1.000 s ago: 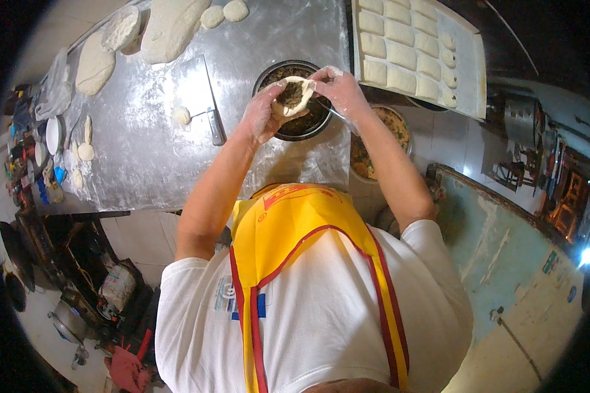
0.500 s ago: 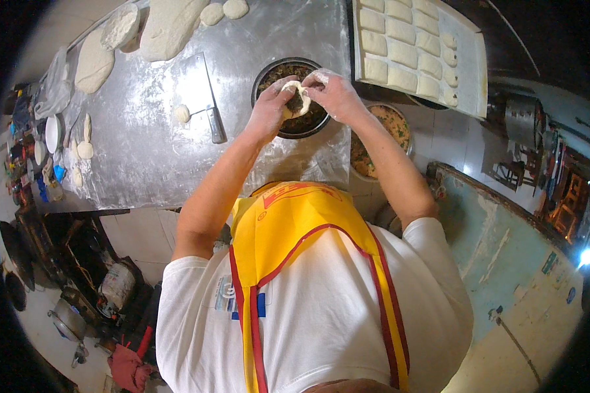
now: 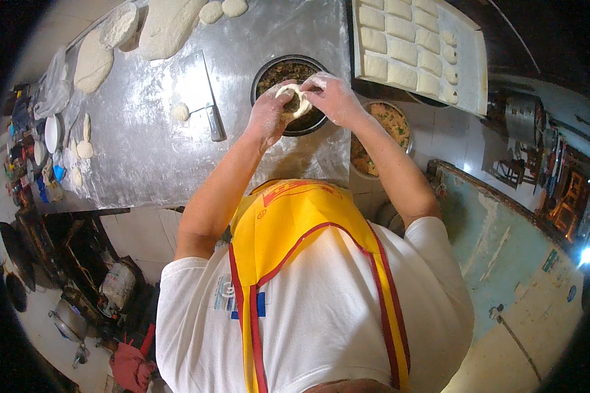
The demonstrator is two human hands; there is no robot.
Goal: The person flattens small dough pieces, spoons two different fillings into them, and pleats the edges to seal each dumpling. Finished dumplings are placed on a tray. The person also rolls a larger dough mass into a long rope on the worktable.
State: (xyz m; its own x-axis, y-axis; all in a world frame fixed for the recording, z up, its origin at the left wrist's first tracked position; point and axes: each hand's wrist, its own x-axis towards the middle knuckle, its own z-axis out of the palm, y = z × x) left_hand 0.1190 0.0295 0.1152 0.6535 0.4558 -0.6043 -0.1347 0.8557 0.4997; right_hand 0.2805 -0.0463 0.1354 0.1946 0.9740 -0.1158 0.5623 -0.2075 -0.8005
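Hands point(image 3: 267, 115) pinching filled dough point(image 3: 302, 107), bowl point(image 3: 303, 132) beneath

Pale dough wrapper point(image 3: 304, 107), top open, dark filling point(image 3: 293, 103) inside, over black bowl point(image 3: 301, 132).

L head cam, fisheye, close abv chest point(image 3: 328, 288), downward twd table point(image 3: 144, 160)

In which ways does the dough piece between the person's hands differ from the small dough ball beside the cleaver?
The dough piece is opened into a cup with dark filling showing inside, whereas the dough ball is a rounded lump with no opening visible.

The dough piece is held by the left hand and right hand above the bowl; the dough ball lies on the metal table.

Both are pale.
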